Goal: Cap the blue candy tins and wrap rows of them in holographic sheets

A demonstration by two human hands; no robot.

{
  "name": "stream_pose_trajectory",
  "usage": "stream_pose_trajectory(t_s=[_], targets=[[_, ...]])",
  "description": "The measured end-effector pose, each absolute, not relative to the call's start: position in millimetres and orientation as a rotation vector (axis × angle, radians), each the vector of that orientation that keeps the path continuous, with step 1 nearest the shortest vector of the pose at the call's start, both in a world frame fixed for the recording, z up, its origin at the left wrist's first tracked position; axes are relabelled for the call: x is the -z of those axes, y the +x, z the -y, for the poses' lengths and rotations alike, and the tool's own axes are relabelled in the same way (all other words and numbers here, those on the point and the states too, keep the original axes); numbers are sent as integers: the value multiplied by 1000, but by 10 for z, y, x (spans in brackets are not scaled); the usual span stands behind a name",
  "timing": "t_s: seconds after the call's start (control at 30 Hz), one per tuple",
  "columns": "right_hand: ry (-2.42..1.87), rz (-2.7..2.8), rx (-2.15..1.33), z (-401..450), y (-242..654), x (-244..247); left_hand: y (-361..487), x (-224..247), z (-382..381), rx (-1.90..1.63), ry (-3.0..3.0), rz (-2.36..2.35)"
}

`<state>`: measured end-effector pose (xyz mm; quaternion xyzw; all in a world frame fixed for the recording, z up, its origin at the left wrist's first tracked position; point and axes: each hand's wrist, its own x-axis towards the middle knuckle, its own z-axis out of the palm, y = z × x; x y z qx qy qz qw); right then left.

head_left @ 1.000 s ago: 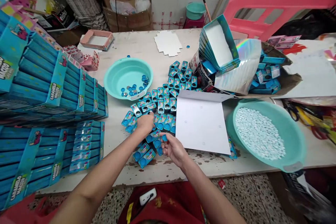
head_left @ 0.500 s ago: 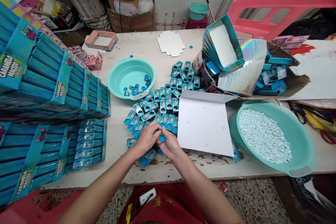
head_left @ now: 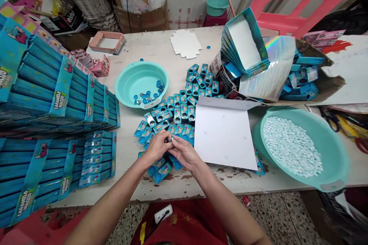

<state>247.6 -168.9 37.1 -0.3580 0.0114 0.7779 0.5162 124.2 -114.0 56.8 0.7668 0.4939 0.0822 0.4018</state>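
Note:
My left hand [head_left: 157, 146] and my right hand [head_left: 184, 154] meet with fingers closed above a cluster of small blue printed boxes [head_left: 161, 172]. A sliver of a blue round cap [head_left: 172, 138] shows at my right fingertips, touching my left fingers. What my left fingers grip is hidden. Many of the boxes stand upright around my hands, some with round blue caps on top, others with dark round holes. More loose caps [head_left: 148, 95] lie in a turquoise basin [head_left: 123, 72] beyond my left hand.
Stacked display boxes [head_left: 60, 103] rise at the left. A folded white card [head_left: 225, 134] lies right of my hands. Farther right stands a turquoise basin [head_left: 330, 160] of pale candies [head_left: 290, 147]. Behind it sits an open carton [head_left: 330, 80] of blue boxes.
My hands have drawn closer together and slightly up the table. The blue cap, shown flat and round before on my right hand, is now mostly hidden between the fingers.

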Motion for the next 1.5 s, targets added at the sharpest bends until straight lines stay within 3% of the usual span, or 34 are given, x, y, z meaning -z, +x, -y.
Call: stream_pose_trajectory(t_s=[0.47, 0.63, 0.73, 0.83, 1.0, 1.23, 1.5], targets=[[-920, -36, -1907, 1629, 2505, -310, 1139, -586, 989, -200, 1996, -1178], [-1016, -36, -1894, 1670, 2517, -362, 1128, -527, 655, -34, 2039, -1543], [-1051, 61, -1898, 1734, 2539, -358, 1239, -480, 357, 255, 2178, -1628], [-1159, 294, -1876, 1750, 2647, -321, 1411, -424, 130, 554, 2185, -1608], [-1558, 807, -1503, 1404, 3056, -247, 1611, -372, 14, 678, 2158, -1595], [-2137, 1768, -1016, 405, 3186, -370, 1524, -375, 73, 593, 2140, -1599], [-2347, 2110, -975, -38, 2753, -342, 1364, -295, 177, 431, 2095, -1590]])
